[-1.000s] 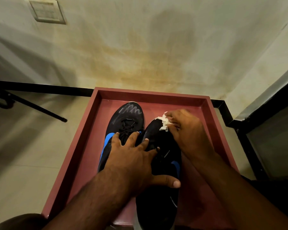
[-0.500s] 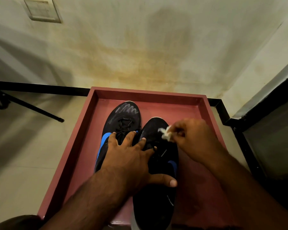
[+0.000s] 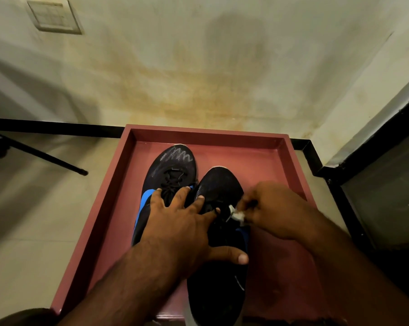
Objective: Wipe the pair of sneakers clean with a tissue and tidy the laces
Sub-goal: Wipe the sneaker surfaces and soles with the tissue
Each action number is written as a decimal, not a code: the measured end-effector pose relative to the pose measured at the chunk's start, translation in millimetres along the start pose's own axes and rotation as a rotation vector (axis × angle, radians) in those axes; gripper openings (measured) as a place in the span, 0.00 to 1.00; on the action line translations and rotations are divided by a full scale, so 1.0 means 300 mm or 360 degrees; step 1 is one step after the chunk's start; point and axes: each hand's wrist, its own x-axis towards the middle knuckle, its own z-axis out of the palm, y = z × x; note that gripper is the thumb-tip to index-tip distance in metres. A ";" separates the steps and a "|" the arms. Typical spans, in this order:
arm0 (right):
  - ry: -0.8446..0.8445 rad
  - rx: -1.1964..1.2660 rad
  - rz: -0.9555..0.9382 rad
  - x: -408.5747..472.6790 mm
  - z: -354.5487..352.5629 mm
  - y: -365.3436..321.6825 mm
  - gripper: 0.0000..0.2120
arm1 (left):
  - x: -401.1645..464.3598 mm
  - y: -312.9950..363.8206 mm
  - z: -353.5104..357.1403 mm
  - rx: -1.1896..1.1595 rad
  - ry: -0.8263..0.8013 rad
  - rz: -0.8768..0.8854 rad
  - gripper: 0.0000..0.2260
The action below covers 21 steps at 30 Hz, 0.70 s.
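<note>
Two black sneakers with blue side stripes lie side by side in a red tray (image 3: 128,147), toes toward the wall. The left sneaker (image 3: 173,165) sits farther back; the right sneaker (image 3: 220,184) reaches past the tray's near edge. My left hand (image 3: 182,227) rests flat across both shoes, fingers spread over the laces, thumb on the right sneaker's opening. My right hand (image 3: 276,210) pinches a small crumpled white tissue (image 3: 237,214) against the right sneaker's outer side, by the laces.
The tray stands against a stained wall (image 3: 198,85) on a pale tiled floor (image 3: 46,220). A black metal leg (image 3: 46,156) slants across the floor at left. A dark framed panel (image 3: 382,184) stands close on the right.
My right hand has drawn the tissue back from the right sneaker's toe to its mid side near the laces. My left hand has stayed in place on the shoes.
</note>
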 end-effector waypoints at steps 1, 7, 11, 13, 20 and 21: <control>0.0249 0.0033 -0.0014 0.019 0.007 -0.001 0.04 | -0.001 0.001 -0.003 0.0000 -0.0007 -0.0002 0.55; 0.0321 -0.0251 0.0019 0.098 0.052 -0.054 0.10 | -0.001 -0.001 -0.004 -0.0035 0.0016 -0.0018 0.53; -0.0050 -0.0362 0.0034 0.035 0.035 -0.039 0.07 | -0.003 0.002 -0.001 -0.0005 0.0033 -0.0019 0.54; -0.0115 -0.0218 0.0027 0.005 0.029 -0.015 0.06 | -0.002 0.002 -0.010 -0.0005 0.0012 -0.0013 0.54; 0.0343 -0.0048 0.0059 0.007 0.030 0.044 0.02 | -0.046 0.013 -0.017 0.0137 0.0077 -0.0105 0.60; 0.0337 -0.0036 0.0064 0.006 0.029 0.048 0.02 | -0.053 0.031 -0.019 0.0183 0.0105 -0.0126 0.52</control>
